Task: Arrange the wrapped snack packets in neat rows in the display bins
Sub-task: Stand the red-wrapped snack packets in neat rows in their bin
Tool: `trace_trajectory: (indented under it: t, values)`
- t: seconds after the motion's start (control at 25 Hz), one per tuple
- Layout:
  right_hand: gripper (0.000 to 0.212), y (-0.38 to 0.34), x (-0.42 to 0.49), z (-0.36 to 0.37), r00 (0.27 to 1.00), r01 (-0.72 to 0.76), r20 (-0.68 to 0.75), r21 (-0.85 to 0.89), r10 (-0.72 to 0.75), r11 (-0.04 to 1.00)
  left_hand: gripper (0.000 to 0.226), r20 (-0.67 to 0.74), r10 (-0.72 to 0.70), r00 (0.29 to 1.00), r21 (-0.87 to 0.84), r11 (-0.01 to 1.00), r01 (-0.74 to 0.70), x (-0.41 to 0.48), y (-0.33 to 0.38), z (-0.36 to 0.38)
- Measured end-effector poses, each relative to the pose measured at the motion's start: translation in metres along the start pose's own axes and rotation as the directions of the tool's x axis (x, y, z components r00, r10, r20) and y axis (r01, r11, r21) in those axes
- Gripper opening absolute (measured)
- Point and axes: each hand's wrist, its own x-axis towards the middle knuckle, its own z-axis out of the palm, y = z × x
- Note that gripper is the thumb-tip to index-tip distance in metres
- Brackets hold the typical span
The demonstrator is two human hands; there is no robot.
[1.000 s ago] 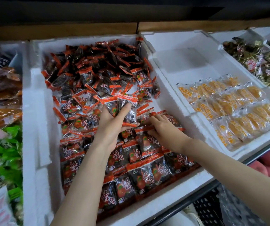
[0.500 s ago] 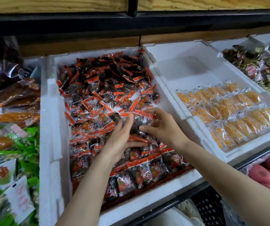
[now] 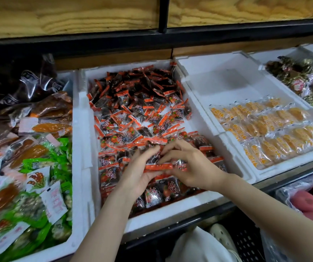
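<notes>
White foam bin holds orange-edged snack packets. My left hand and right hand both pinch one packet above the front rows.

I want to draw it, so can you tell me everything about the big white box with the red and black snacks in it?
The white box looks like foam, open on top, with thick walls. It sits beside a white bin of yellow packets. Red-and-black packets fill it: a loose heap at the back, neat rows at the front. The left hand and right hand pinch one packet over those rows.
</notes>
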Motion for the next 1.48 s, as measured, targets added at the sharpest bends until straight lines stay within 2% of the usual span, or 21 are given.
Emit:
trace_trajectory:
  t: [0.08, 0.16, 0.24, 0.32, 0.4, 0.48, 0.52, 0.6, 0.64, 0.72, 0.8, 0.84, 0.92, 1.0, 1.04, 1.08, 1.12, 1.2, 1.24, 1.32, 1.48]
  values:
    - [0.035, -0.007, -0.006, -0.001, 0.991, -0.126, 0.075, 0.195, 0.114, 0.973, 0.11, -0.007, 0.06, 0.998, 0.124, 0.991, -0.059, -0.007, -0.005, -0.007]
    - [0.047, -0.012, -0.005, 0.0, 0.957, -0.278, 0.019, 0.354, 0.29, 0.893, 0.122, 0.012, 0.127, 0.992, 0.254, 0.959, -0.126, -0.015, -0.009, -0.011]
    - [0.057, -0.014, 0.001, 0.002, 0.909, -0.397, 0.027, 0.366, 0.417, 0.842, 0.13, 0.029, 0.164, 0.986, 0.387, 0.908, -0.162, -0.018, -0.013, -0.014]
    - [0.057, -0.016, 0.007, 0.003, 0.905, -0.422, 0.092, 0.325, 0.416, 0.846, 0.121, 0.041, 0.183, 0.982, 0.505, 0.844, -0.178, -0.017, -0.015, -0.023]
    - [0.045, -0.022, 0.014, 0.003, 0.918, -0.397, 0.123, 0.256, 0.377, 0.881, 0.094, 0.05, 0.207, 0.977, 0.53, 0.824, -0.201, -0.02, -0.013, -0.027]
    - [0.033, -0.026, 0.019, 0.002, 0.949, -0.301, 0.128, 0.115, 0.287, 0.946, 0.057, 0.075, 0.216, 0.973, 0.571, 0.791, -0.22, -0.02, -0.011, -0.031]
    - [0.031, -0.028, 0.02, 0.003, 0.964, -0.233, 0.139, 0.021, 0.228, 0.972, 0.054, 0.086, 0.211, 0.974, 0.596, 0.772, -0.22, -0.019, -0.009, -0.034]
    - [0.031, -0.028, 0.022, 0.008, 0.978, -0.069, 0.178, -0.217, 0.109, 0.974, 0.078, 0.109, 0.167, 0.98, 0.631, 0.75, -0.199, -0.017, -0.004, -0.037]
    - [0.037, -0.027, 0.022, 0.011, 0.98, 0.008, 0.19, -0.342, 0.06, 0.94, 0.086, 0.119, 0.168, 0.979, 0.662, 0.721, -0.204, -0.015, -0.004, -0.04]
    - [0.036, -0.026, 0.022, 0.01, 0.986, 0.059, 0.169, -0.429, 0.015, 0.901, 0.067, 0.147, 0.214, 0.966, 0.697, 0.67, -0.255, -0.015, -0.003, -0.041]
    - [0.024, -0.024, 0.024, 0.0, 0.987, -0.084, 0.107, -0.314, 0.123, 0.946, 0.044, 0.135, 0.273, 0.952, 0.65, 0.701, -0.293, -0.014, -0.001, -0.043]
    - [0.022, -0.02, 0.025, -0.006, 0.974, -0.192, 0.072, -0.244, 0.215, 0.951, 0.044, 0.103, 0.304, 0.947, 0.637, 0.711, -0.298, -0.015, 0.001, -0.044]
    - [0.022, -0.008, 0.026, -0.01, 0.913, -0.407, -0.06, -0.049, 0.404, 0.912, 0.073, 0.042, 0.386, 0.922, 0.632, 0.704, -0.324, -0.01, 0.001, -0.051]
    - [0.027, -0.004, 0.026, -0.007, 0.827, -0.485, -0.073, 0.408, 0.558, 0.773, 0.086, -0.011, 0.426, 0.905, 0.581, 0.739, -0.341, -0.006, -0.004, -0.053]
    - [0.031, -0.005, 0.027, -0.003, 0.807, -0.47, -0.033, 0.569, 0.589, 0.675, 0.089, -0.02, 0.442, 0.897, 0.566, 0.744, -0.354, -0.005, -0.006, -0.051]
    - [0.036, -0.007, 0.027, 0.002, 0.801, -0.472, 0.005, 0.622, 0.599, 0.625, 0.09, -0.021, 0.448, 0.894, 0.556, 0.748, -0.362, -0.006, -0.008, -0.047]
    - [0.038, -0.006, 0.028, 0.008, 0.814, -0.488, 0.02, 0.566, 0.581, 0.664, 0.089, -0.026, 0.449, 0.893, 0.554, 0.75, -0.361, -0.005, -0.01, -0.044]
    - [0.028, -0.007, 0.03, 0.017, 0.862, -0.489, 0.027, 0.306, 0.505, 0.817, 0.091, -0.029, 0.456, 0.89, 0.58, 0.732, -0.356, -0.001, -0.012, -0.039]
    - [0.023, -0.008, 0.031, 0.019, 0.87, -0.486, 0.035, 0.224, 0.491, 0.845, 0.091, -0.032, 0.472, 0.881, 0.599, 0.715, -0.361, 0.001, -0.012, -0.039]
    - [0.029, -0.004, 0.037, 0.019, 0.854, -0.514, 0.029, 0.191, 0.519, 0.836, 0.086, -0.045, 0.518, 0.854, 0.63, 0.678, -0.378, 0.001, -0.008, -0.042]
    - [0.033, 0.015, 0.05, 0.019, 0.813, -0.574, -0.049, 0.098, 0.58, 0.813, 0.077, -0.13, 0.561, 0.818, 0.613, 0.694, -0.378, -0.004, -0.004, -0.056]
